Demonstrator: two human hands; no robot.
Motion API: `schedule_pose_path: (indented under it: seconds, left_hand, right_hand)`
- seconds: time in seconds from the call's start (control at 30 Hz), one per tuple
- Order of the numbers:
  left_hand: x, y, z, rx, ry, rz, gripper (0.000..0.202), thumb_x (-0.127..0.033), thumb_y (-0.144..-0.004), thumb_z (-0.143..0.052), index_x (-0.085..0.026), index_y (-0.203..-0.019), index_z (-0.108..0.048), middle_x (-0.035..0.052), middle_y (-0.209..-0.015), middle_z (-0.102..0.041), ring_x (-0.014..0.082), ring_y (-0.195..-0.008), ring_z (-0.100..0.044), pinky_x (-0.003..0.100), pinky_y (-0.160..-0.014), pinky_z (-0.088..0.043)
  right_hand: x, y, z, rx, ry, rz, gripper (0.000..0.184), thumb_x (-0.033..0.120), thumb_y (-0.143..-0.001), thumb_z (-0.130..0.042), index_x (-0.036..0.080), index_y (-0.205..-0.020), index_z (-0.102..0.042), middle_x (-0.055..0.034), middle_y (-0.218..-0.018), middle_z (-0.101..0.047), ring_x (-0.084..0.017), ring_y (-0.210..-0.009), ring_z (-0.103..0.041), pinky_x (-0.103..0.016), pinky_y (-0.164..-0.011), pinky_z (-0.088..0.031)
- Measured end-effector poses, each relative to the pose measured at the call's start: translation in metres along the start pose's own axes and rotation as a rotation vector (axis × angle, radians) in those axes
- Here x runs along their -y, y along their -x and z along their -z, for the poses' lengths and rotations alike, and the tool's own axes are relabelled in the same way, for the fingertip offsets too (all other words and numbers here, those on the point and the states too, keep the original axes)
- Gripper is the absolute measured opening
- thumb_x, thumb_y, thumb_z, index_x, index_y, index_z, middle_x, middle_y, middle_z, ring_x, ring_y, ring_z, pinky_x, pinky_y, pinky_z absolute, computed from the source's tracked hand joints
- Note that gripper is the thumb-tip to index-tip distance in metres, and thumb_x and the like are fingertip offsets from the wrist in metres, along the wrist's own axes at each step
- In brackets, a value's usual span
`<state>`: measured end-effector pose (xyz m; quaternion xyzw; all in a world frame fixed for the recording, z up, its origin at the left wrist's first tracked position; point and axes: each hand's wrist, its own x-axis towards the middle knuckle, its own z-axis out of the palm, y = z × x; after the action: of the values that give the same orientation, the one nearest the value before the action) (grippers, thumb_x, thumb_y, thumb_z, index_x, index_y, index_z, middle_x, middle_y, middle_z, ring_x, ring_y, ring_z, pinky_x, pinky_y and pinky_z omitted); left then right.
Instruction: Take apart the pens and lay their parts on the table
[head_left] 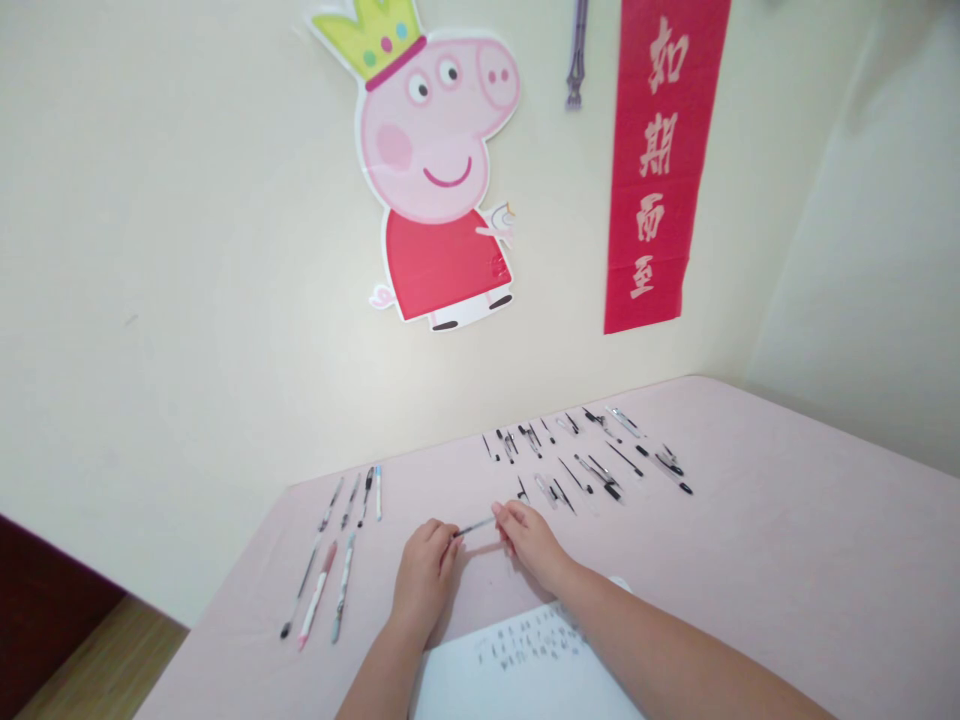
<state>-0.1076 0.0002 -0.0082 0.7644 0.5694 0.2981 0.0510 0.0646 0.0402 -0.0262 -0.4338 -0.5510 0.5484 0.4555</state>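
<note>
Both my hands hold one thin pen [475, 526] level above the pink table [787, 560]. My left hand [424, 573] pinches its dark left end with curled fingers. My right hand [529, 538] grips the clear right end, fingers closed round it. Just beyond my right hand lie several scattered pen parts [592, 462]: caps, refills and clear barrels. To the left lie several whole pens [335, 550] in two loose rows.
A white sheet with handwriting [525, 670] lies at the table's near edge between my forearms. The table stands against a cream wall with a cartoon pig cutout [435, 170] and a red banner [660, 160]. Wooden floor [105, 670] shows at lower left.
</note>
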Motion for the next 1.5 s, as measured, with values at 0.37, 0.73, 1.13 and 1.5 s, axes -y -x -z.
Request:
schedule_pose_path:
  seconds: [0.37,0.73,1.13,1.5]
  left_hand:
    - [0.002,0.0,-0.001,-0.015,-0.012,-0.005,0.028,-0.03,-0.088,-0.036,-0.019,-0.09,-0.062,0.0073,-0.083,-0.06,0.0201,-0.081,-0.057,0.035,-0.074,-0.045]
    - [0.0,0.0,0.0,-0.023,-0.012,-0.014,0.026,-0.029,-0.087,-0.038,-0.018,-0.09,-0.062,0.0069,-0.083,-0.06,0.0194,-0.081,-0.057,0.034,-0.074,-0.045]
    - [0.003,0.0,-0.002,0.006,0.014,0.004,0.028,-0.03,-0.088,-0.037,-0.018,-0.099,-0.061,0.0077,-0.088,-0.061,0.0202,-0.087,-0.056,0.036,-0.079,-0.044]
    - [0.003,0.0,-0.001,-0.013,0.029,0.02,0.03,-0.03,-0.089,-0.035,-0.019,-0.098,-0.061,0.0073,-0.087,-0.061,0.0196,-0.085,-0.057,0.035,-0.078,-0.045]
  right_hand:
    - [0.0,0.001,0.001,0.004,-0.016,0.038,0.017,0.035,-0.076,-0.05,0.019,-0.073,-0.049,0.0056,-0.058,-0.047,-0.008,-0.043,-0.041,-0.02,-0.043,-0.031]
    - [0.001,0.001,-0.001,0.013,-0.083,-0.002,0.027,0.046,-0.076,-0.052,0.019,-0.073,-0.047,0.0068,-0.053,-0.044,-0.007,-0.041,-0.037,-0.02,-0.039,-0.028]
    - [0.001,-0.001,0.001,-0.086,-0.159,0.063,0.026,0.044,-0.072,-0.057,0.018,-0.074,-0.05,0.0067,-0.057,-0.043,-0.006,-0.043,-0.036,-0.019,-0.039,-0.026]
    - [-0.001,-0.005,0.008,-0.236,-0.254,0.105,0.033,0.051,-0.074,-0.057,0.019,-0.076,-0.052,0.0061,-0.056,-0.043,-0.008,-0.045,-0.039,-0.02,-0.04,-0.028]
